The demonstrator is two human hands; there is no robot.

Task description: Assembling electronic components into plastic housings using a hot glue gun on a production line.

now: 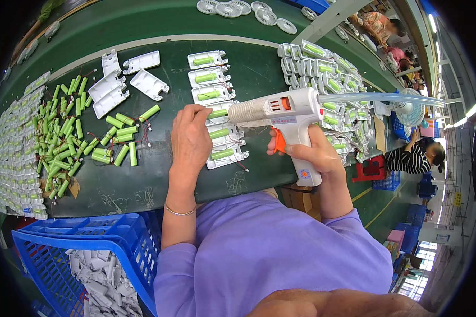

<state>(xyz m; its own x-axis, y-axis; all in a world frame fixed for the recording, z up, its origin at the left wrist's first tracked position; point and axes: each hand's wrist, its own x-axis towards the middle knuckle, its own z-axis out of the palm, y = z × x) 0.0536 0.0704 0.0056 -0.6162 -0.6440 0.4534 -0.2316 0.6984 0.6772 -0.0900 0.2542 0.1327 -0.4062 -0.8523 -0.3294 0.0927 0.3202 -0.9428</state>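
My right hand (313, 152) grips a white glue gun (285, 113) with an orange trigger, its silver nozzle pointing left at a green cylindrical battery (218, 113) in a white plastic casing (214, 117). My left hand (191, 138) rests on the row of casings, fingertips touching that battery. More casings with green batteries (209, 59) line up above and below on the dark green table (158, 179). A clear glue stick (381, 98) sticks out behind the gun to the right.
Loose green batteries (69, 132) lie in a pile at the left, beside empty white casings (127, 79). Filled casings are stacked at the right (328, 68) and far left (13, 158). A blue crate (84, 248) with grey parts stands lower left. Another person (415, 158) sits at the right.
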